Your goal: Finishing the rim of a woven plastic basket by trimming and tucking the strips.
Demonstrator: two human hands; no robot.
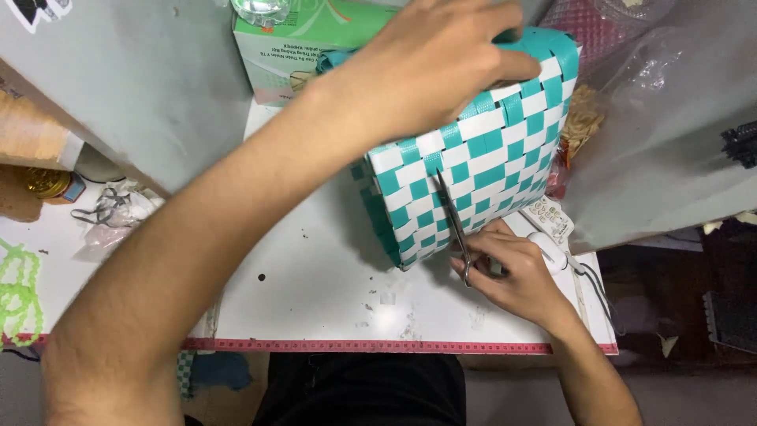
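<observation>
A teal and white woven basket (pixel 473 158) lies tilted on the white table (pixel 315 292). My left hand (pixel 441 55) reaches across and grips the basket's top rim, holding it steady. My right hand (pixel 512 272) sits at the basket's lower right corner, holding a pair of scissors (pixel 453 217). The scissor blades point up along the woven side, their tips resting against a strip near the middle of the basket.
A green and white carton (pixel 292 47) stands behind the basket. A plastic bag (pixel 654 118) lies at the right, a white remote (pixel 548 217) beside the basket, a tangle of bits (pixel 118 209) at the left. A red tape measure (pixel 355 345) edges the table front.
</observation>
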